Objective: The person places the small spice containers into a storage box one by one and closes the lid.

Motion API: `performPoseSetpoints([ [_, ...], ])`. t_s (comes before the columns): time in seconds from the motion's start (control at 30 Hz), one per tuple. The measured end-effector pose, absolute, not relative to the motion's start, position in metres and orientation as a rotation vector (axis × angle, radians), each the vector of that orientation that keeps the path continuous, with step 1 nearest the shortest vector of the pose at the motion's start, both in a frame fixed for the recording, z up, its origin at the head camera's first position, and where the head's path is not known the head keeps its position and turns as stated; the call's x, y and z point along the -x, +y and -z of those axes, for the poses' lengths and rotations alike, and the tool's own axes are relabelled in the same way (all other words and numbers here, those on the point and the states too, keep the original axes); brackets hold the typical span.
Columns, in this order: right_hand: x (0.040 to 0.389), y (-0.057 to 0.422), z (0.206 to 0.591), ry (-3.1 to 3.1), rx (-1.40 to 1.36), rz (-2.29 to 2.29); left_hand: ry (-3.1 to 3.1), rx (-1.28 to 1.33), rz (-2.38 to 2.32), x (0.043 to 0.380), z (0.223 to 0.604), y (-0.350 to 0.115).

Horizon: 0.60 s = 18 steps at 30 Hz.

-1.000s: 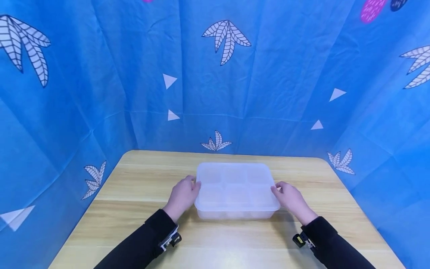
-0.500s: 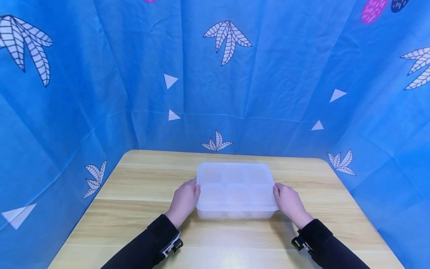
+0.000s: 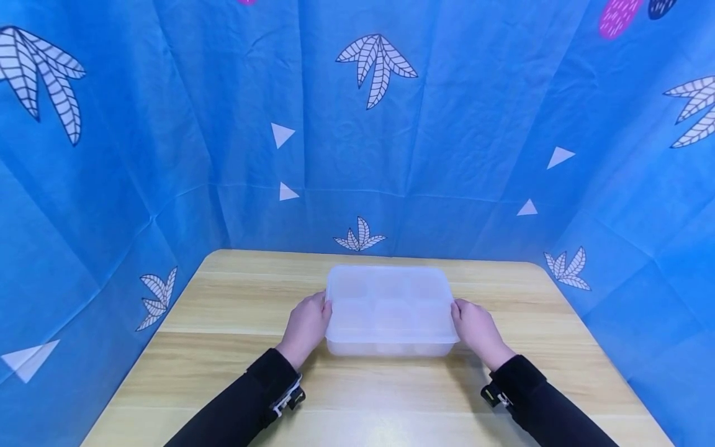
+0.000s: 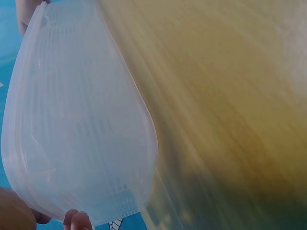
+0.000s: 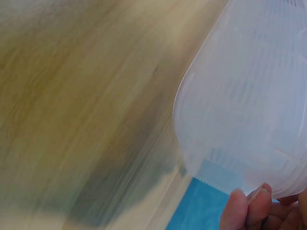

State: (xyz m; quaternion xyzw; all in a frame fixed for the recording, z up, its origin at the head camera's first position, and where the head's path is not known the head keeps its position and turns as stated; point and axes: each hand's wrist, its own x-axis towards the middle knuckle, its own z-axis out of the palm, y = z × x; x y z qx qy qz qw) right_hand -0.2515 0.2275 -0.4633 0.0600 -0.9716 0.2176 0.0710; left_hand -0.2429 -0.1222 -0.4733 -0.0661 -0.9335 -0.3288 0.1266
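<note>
A translucent white plastic storage box (image 3: pixel 391 305) with a lid is at the middle of the table, its long side facing me. Faint outlines of several compartments show through the lid. My left hand (image 3: pixel 305 324) grips its left end, thumb on the rim and fingers underneath. At the opposite end my right hand (image 3: pixel 478 329) holds the rim the same way. In the left wrist view the box's side wall (image 4: pixel 91 105) fills the left part, with fingertips (image 4: pixel 79 221) under its end. The right wrist view has curled fingers (image 5: pixel 259 207) below the box's corner.
The light wood-grain table (image 3: pixel 385 403) has rounded far corners. A blue curtain (image 3: pixel 357 155) printed with white leaves and triangles hangs behind it and along both sides. Each dark sleeve (image 3: pixel 246 403) carries a small wrist camera (image 3: pixel 290 397).
Both hands have closed more firmly round the box's ends. Since half a second ago the box has shifted slightly upward in the head view, hands along with it.
</note>
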Motion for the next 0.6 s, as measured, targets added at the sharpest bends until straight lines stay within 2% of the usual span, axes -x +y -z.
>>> performPoseSetpoints([
  [0.3, 0.248, 0.232, 0.453, -2.969, -0.192, -0.737, -2.767, 0.172, 0.979, 0.240, 0.470, -0.128],
  [0.6, 0.241, 0.255, 0.415, -2.924, -0.336, -0.674, -2.768, 0.219, 0.777, 0.229, 0.447, -0.168],
])
